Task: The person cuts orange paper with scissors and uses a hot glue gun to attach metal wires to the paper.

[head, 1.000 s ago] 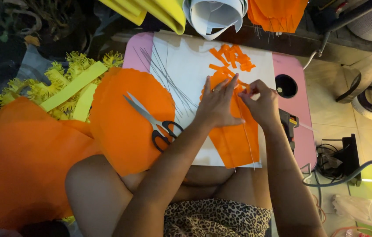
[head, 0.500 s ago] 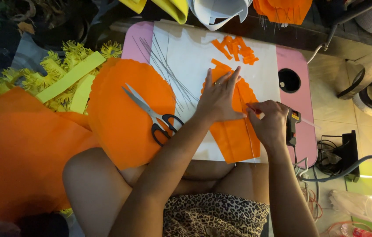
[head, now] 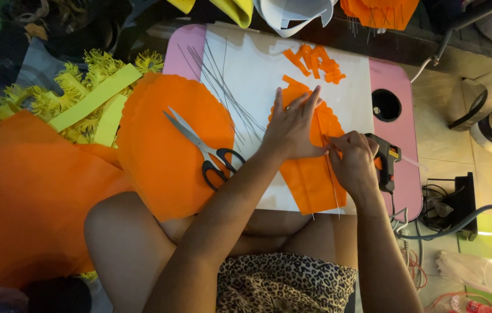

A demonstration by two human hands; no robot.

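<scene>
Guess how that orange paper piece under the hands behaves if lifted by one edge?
Probably floppy: the orange paper piece looks thin and lies flat under the left hand. Likely very light, apt to slide on the smooth white board. The thin wire at the right hand may stiffen it slightly.

The counter sits across the person's lap. The paper sheet lies on it under the left hand; the right hand is just right of that. Scissors lie to the left, the glue gun to the right, and paper strips behind.
</scene>
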